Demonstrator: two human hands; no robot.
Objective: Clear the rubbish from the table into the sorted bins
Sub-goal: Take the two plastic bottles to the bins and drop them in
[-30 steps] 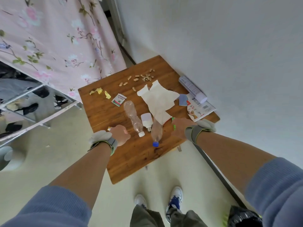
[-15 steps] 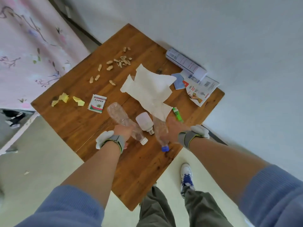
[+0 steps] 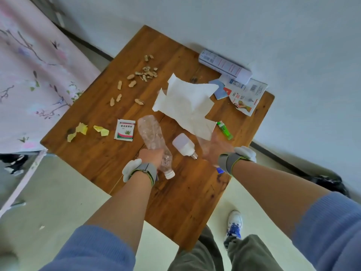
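Observation:
A wooden table (image 3: 181,204) carries scattered rubbish. My left hand (image 3: 151,154) grips a clear crumpled plastic bottle with a white cap (image 3: 150,133). My right hand (image 3: 216,151) grips a second clear bottle (image 3: 203,144), whose blue cap (image 3: 219,170) shows under my wrist; much of that bottle is hidden by the hand and the tissue. A white LED bulb (image 3: 183,144) lies between the two hands. White tissue paper (image 3: 185,104) lies just beyond it, with a green lighter (image 3: 225,130) to its right.
Peanut shells (image 3: 136,79) lie at the far left of the table, yellow scraps (image 3: 86,130) and a small sachet (image 3: 125,130) nearer. A white tube box (image 3: 224,66), a blue card (image 3: 219,89) and a flattened bulb box (image 3: 246,96) lie by the wall. A dark bag (image 3: 330,182) sits on the floor at right.
Both hands have closed round the two bottles; a second ago they hovered beside them. The camera has moved closer over the table.

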